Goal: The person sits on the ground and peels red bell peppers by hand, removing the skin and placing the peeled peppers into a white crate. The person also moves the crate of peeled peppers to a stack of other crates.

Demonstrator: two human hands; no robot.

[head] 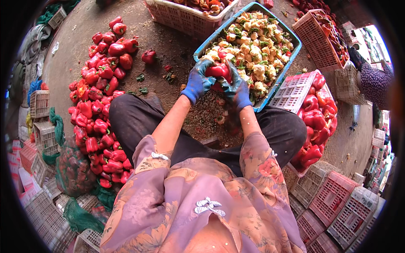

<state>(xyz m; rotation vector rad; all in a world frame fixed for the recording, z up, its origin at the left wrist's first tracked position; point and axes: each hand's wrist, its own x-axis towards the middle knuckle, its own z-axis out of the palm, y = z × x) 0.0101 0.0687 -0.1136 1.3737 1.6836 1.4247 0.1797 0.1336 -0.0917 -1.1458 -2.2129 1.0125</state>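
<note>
Both hands wear blue rubber-coated work gloves and meet around a red bell pepper (pixel 219 70) at the near-left edge of a blue plastic tub. My left hand (pixel 200 81) grips the pepper from the left, and my right hand (pixel 234 84) holds it from the right. Its underside is partly hidden by the fingers. The blue tub (pixel 283 90) is heaped with pale pepper cores (pixel 258 47) bearing green stems. On my left a long pile of whole red bell peppers (pixel 101 104) lies on the floor. To my right, a white-and-pink plastic crate (pixel 288 91) holds red peppers, some visibly opened.
One pepper (pixel 149 57) lies apart on the floor (pixel 164 41). A pink crate (pixel 183 19) stands beyond the tub, another crate (pixel 316 41) at upper right. Stacked crates (pixel 335 196) stand lower right. Filled green net bags (pixel 76 167) lie left. Another person (pixel 375 82) is far right.
</note>
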